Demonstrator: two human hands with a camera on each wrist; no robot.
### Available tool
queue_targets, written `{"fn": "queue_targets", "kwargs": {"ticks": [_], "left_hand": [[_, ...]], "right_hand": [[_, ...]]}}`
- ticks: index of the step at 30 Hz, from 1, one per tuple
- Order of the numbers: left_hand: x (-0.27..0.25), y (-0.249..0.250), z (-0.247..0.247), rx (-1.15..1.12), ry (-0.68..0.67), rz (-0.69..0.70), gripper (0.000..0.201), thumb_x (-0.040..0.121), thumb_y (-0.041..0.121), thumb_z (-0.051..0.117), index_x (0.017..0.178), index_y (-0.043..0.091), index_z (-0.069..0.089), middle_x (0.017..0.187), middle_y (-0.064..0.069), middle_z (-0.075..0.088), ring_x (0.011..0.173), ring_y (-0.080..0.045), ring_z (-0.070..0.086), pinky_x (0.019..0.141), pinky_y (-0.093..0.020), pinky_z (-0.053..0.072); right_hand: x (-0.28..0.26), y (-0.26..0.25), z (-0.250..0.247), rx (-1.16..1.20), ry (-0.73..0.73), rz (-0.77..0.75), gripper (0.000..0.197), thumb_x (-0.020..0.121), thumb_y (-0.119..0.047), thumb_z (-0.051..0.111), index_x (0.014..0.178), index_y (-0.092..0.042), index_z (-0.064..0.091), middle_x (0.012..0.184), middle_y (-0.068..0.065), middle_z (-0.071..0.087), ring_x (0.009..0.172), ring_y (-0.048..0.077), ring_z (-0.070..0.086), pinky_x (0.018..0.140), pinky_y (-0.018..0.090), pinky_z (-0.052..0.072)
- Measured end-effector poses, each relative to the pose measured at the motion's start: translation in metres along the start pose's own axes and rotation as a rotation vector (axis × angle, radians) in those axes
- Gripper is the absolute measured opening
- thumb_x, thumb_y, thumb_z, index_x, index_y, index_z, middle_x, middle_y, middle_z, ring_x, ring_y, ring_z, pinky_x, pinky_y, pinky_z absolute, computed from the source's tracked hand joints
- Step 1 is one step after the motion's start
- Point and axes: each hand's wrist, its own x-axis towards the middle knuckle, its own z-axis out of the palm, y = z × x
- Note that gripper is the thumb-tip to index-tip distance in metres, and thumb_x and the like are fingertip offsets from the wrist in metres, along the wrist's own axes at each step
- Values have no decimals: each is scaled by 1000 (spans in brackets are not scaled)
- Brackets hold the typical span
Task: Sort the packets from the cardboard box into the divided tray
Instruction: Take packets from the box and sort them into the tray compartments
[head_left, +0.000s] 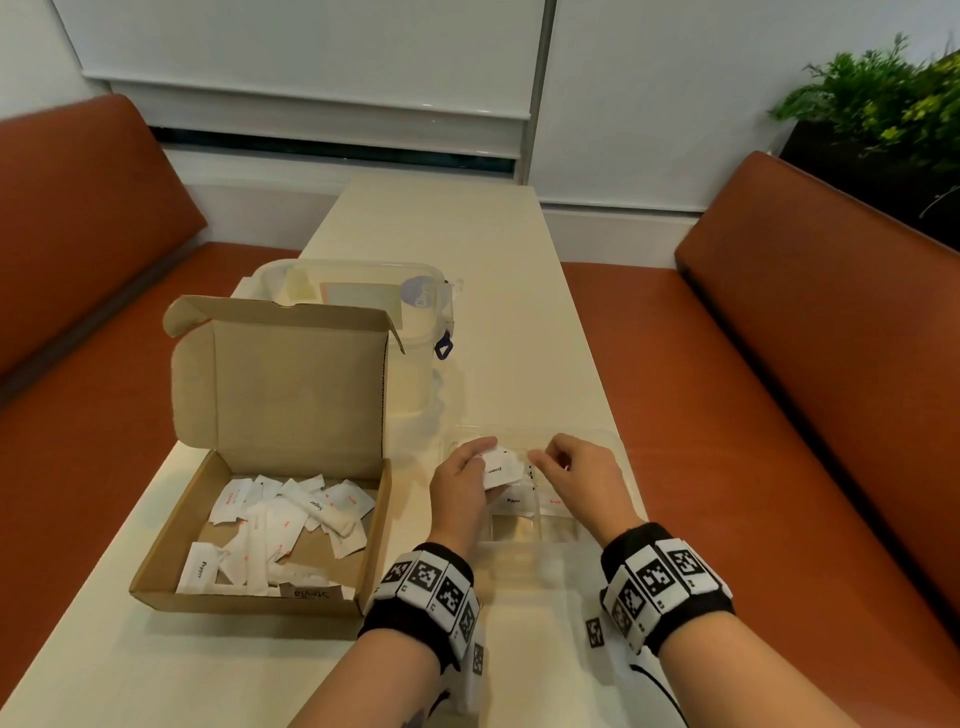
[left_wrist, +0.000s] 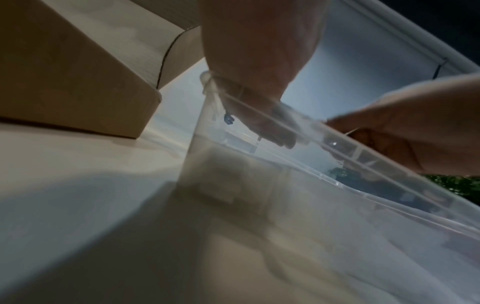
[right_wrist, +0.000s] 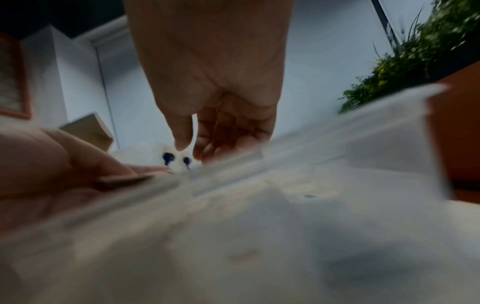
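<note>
Over the clear tray (head_left: 597, 441), beside the open box (head_left: 260, 519) of loose packets (head_left: 291, 514), we see the left hand (head_left: 460, 480) clamped on a few packets (head_left: 501, 467) while the right hand (head_left: 576, 473) hovers, fingertips pinched together.

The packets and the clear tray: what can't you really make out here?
- Print on the packets in the left hand: head view, too small.
- Right hand fingertips: curled under, any packet hidden.
- Divided tray compartments: hands cover them; both wrist views are blurred.
- Loose packets in the cardboard box: overlapping, uncountable.
</note>
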Motion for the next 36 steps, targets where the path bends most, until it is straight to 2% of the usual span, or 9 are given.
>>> {"fn": "queue_targets", "kwargs": {"ticks": [5, 9, 12, 15, 18, 21, 26, 32, 36], "left_hand": [[0, 0, -4, 72, -49, 64, 42, 95, -2, 38, 96, 27, 68, 110, 7, 58, 98, -10, 59, 71, -22, 55], [-1, 0, -6, 72, -81, 67, 44, 94, -2, 41, 102, 32, 67, 119, -5, 59, 105, -22, 62, 72, -25, 56], [-2, 1, -7, 105, -114, 74, 48, 93, -3, 44, 109, 39, 61, 122, -9, 58, 102, -24, 62, 80, -35, 58], [-3, 1, -6, 111, -166, 48, 51, 93, -1, 49, 111, 46, 56, 116, -12, 62, 98, -25, 66, 79, -39, 58], [-2, -1, -7, 144, -208, 4, 52, 89, -2, 55, 114, 43, 55, 112, -12, 63, 100, -27, 66, 77, -38, 59], [-1, -3, -7, 193, -236, -1, 59, 81, -8, 61, 118, 38, 54, 110, -11, 65, 98, -26, 67, 79, -39, 59], [-1, -2, -7, 199, -230, 22, 58, 81, -9, 58, 110, 41, 55, 105, -11, 68, 91, -25, 69, 67, -32, 57], [-2, -1, -6, 178, -225, 25, 59, 83, -11, 54, 110, 41, 55, 106, -13, 66, 93, -27, 68, 65, -29, 56], [-2, -2, -6, 158, -173, 40, 54, 87, -8, 52, 111, 40, 54, 111, -15, 63, 97, -26, 65, 68, -28, 57]], "right_hand": [[0, -23, 10, 279, -148, 168, 32, 77, -35, 76, 65, -13, 56, 66, 4, 63, 55, 11, 54, 51, 20, 42], [-1, -26, 15, 453, -92, 238, 25, 73, -16, 80, 82, -9, 58, 71, 6, 60, 58, 15, 56, 58, 29, 51], [-1, -24, 17, 500, -43, 233, 27, 75, -21, 78, 89, -8, 59, 78, 7, 58, 65, 18, 55, 62, 32, 51], [2, -22, 14, 471, -10, 178, 25, 75, -25, 78, 90, -13, 62, 77, 3, 54, 67, 14, 52, 59, 21, 44], [6, -20, 12, 447, -64, 152, 18, 75, -18, 78, 82, -12, 63, 67, -2, 50, 62, 11, 47, 56, 12, 41], [8, -14, 11, 459, -69, 193, 14, 78, -18, 76, 77, -9, 65, 68, 1, 60, 64, 14, 54, 62, 24, 46], [9, -7, 10, 440, -49, 195, 10, 81, -21, 74, 79, -12, 69, 69, -2, 66, 60, 7, 57, 55, 16, 40], [8, -7, 9, 502, 37, 203, 5, 81, -15, 73, 79, -11, 70, 77, 3, 71, 71, 14, 63, 65, 22, 48], [8, -3, 2, 478, 128, 194, 7, 83, -15, 70, 78, -11, 68, 74, 3, 68, 69, 13, 60, 63, 21, 46]]}}
